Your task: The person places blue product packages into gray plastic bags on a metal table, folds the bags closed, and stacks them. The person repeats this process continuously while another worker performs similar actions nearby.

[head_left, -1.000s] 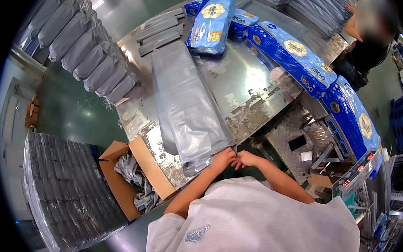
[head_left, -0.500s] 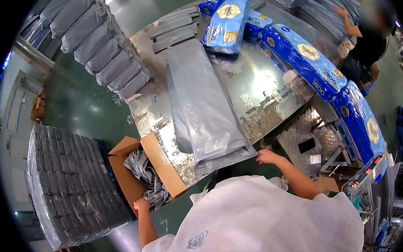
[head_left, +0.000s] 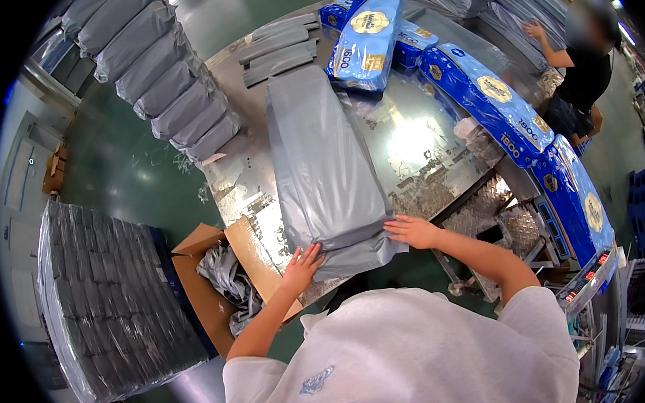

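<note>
Left hand point(head_left: 300, 269) and right hand point(head_left: 414, 232), spread wide, touch grey bag point(head_left: 323, 157) between open carton point(head_left: 201, 301) and blue packs point(head_left: 472, 104)

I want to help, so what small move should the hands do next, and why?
Perhaps smooth down the near end of the bag: it looks loose and creased there, and the left hand and right hand rest open at its two sides.

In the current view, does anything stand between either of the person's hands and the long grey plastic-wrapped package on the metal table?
Nothing visible does: the left hand and right hand both touch the near end of the package. The open brown cardboard box stands off to its left, not between them.
</note>
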`<state>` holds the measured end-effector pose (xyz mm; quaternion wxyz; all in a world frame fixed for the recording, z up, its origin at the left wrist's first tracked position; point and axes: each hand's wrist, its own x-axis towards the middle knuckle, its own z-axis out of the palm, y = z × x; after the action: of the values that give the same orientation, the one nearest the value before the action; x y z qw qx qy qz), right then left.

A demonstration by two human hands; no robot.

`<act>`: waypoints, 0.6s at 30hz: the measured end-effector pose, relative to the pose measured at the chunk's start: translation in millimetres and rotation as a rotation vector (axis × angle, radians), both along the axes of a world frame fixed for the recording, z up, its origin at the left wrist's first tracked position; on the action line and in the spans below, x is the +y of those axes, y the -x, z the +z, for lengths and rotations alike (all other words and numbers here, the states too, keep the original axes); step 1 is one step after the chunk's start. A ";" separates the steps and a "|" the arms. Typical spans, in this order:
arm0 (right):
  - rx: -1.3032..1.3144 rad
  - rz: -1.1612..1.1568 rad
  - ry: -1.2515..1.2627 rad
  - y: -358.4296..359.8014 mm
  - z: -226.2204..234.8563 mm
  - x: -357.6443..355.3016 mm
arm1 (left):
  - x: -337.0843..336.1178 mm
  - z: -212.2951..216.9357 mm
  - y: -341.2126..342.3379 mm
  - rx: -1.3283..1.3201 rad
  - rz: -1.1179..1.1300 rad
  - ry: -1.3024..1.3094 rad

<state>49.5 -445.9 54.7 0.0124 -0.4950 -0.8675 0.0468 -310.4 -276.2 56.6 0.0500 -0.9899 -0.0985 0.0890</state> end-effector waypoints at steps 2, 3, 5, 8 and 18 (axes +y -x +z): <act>0.283 -0.155 0.066 -5.0 8.8 4.4 | 14.7 -3.2 15.7 -0.148 0.211 0.414; 0.447 -0.367 0.139 -6.9 7.5 10.2 | 24.1 -9.3 28.0 -0.257 0.340 0.618; 0.771 -0.789 0.284 -14.7 -1.7 22.9 | 49.6 -21.0 53.3 -0.486 0.596 1.020; 1.110 -0.996 0.222 -44.9 -52.8 44.3 | 98.8 -12.2 76.4 -0.670 0.570 0.631; 1.076 -1.014 0.224 -39.0 -28.9 35.2 | -4.6 27.1 -22.9 -0.465 0.224 0.598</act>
<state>88.4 -410.7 25.8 0.4048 -0.7413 -0.3970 0.3592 -287.5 -280.8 83.7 -0.2742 -0.9376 -0.1846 -0.1080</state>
